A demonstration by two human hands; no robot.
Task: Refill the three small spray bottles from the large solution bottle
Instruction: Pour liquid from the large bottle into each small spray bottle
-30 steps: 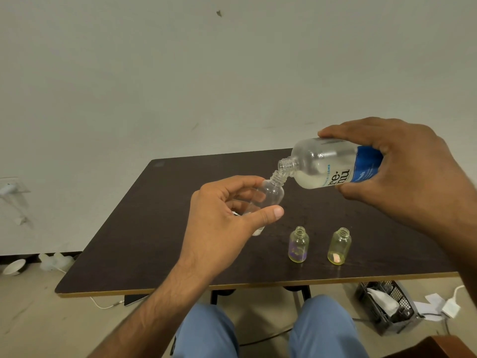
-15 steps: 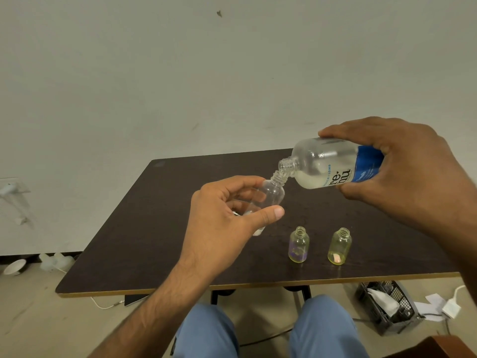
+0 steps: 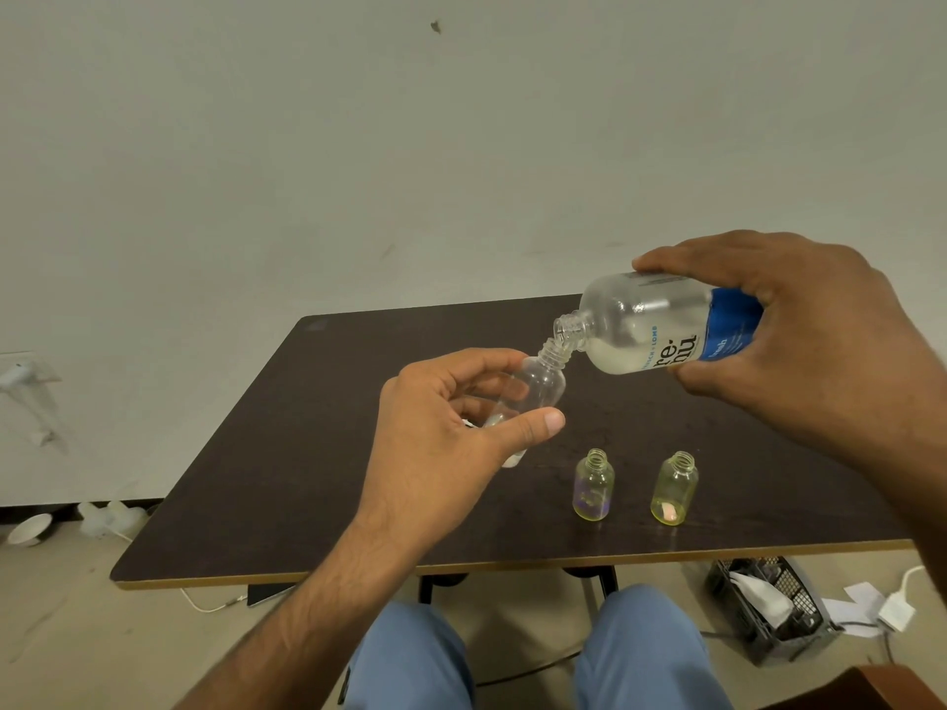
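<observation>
My right hand (image 3: 799, 345) grips the large solution bottle (image 3: 651, 322), tipped on its side with the open neck pointing left and down. Its mouth meets the neck of a small clear bottle (image 3: 540, 384), which my left hand (image 3: 451, 438) holds tilted above the table between fingers and thumb. A little liquid shows in the low end of the small bottle. Two more small bottles stand upright and uncapped near the front edge: a purple-tinted one (image 3: 593, 486) and a yellow one (image 3: 674, 489).
The dark brown table (image 3: 287, 484) stands against a pale wall. A small white object (image 3: 512, 459) lies on it, mostly hidden under my left hand. A black basket (image 3: 774, 607) and white cables lie on the floor at the right. My knees are below the front edge.
Nothing has visibly moved; both hands keep the bottles mouth to mouth in the same pose.
</observation>
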